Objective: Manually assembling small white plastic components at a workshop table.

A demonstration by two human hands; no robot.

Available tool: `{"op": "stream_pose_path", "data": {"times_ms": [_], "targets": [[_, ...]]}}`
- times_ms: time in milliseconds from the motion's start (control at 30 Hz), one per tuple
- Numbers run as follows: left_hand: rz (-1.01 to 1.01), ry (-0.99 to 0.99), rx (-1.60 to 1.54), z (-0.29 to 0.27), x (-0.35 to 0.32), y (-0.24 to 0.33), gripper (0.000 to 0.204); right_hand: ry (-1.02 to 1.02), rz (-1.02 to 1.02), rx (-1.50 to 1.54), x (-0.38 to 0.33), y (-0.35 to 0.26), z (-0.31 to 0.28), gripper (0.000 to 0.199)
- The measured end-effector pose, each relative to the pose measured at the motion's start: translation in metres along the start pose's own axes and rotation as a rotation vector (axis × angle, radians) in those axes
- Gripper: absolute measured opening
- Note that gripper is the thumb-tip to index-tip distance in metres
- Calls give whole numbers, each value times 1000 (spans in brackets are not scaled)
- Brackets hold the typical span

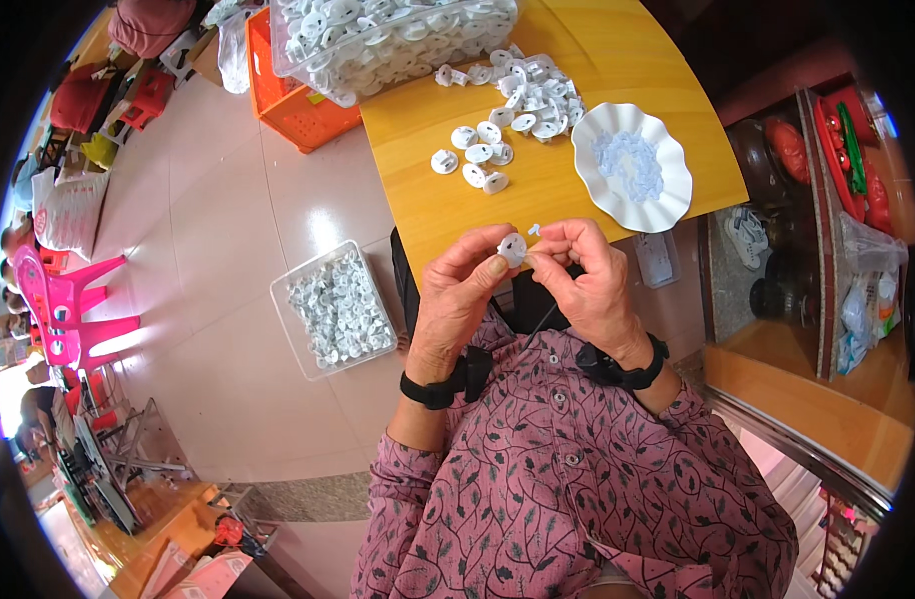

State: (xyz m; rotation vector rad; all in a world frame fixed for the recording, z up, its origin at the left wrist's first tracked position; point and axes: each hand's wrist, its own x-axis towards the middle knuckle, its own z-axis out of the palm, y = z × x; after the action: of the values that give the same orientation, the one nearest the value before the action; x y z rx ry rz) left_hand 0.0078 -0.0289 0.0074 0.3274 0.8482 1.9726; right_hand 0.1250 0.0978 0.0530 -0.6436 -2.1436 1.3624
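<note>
Between the thumb and fingers of my left hand [464, 277] is a round white plastic part [512, 249] with small holes in its face. My right hand [583, 272] is close beside it, thumb and forefinger pinched together. A small pale-blue plastic piece [534, 230] shows at those fingertips. Both hands are over the near edge of the yellow table [417, 180]. Farther off on the table lie several loose white round parts [478, 153] and a heap of the same kind [539, 95]. To the right, a white wavy-rimmed plate [680, 168] bears many small pale-blue pieces [629, 165].
A large clear bin [307, 62] full of white parts stands at the table's far left, by an orange crate [303, 118]. On the floor to the left is a clear box [301, 341] of similar parts. Pink stools [63, 304] stand farther left; a shelf unit [822, 230] is at right.
</note>
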Motion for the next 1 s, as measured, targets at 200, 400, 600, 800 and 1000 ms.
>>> {"op": "stream_pose_path", "data": {"times_ms": [200,400,600,800,1000], "targets": [[1,-9,49,0,1,2,29,-10,-10,-20,0,1,0,28],[48,-9,127,-1,1,0,29,-16,-35,-63,-1,-2,0,27],[88,-35,249,-3,-1,0,34,-6,-108,-124,-1,-2,1,24],[106,-28,406,2,-1,3,28,-30,-164,-173,-1,-2,2,22],[77,-2,265,-4,-1,-1,30,-37,-59,-63,-1,-6,2,21]]}}
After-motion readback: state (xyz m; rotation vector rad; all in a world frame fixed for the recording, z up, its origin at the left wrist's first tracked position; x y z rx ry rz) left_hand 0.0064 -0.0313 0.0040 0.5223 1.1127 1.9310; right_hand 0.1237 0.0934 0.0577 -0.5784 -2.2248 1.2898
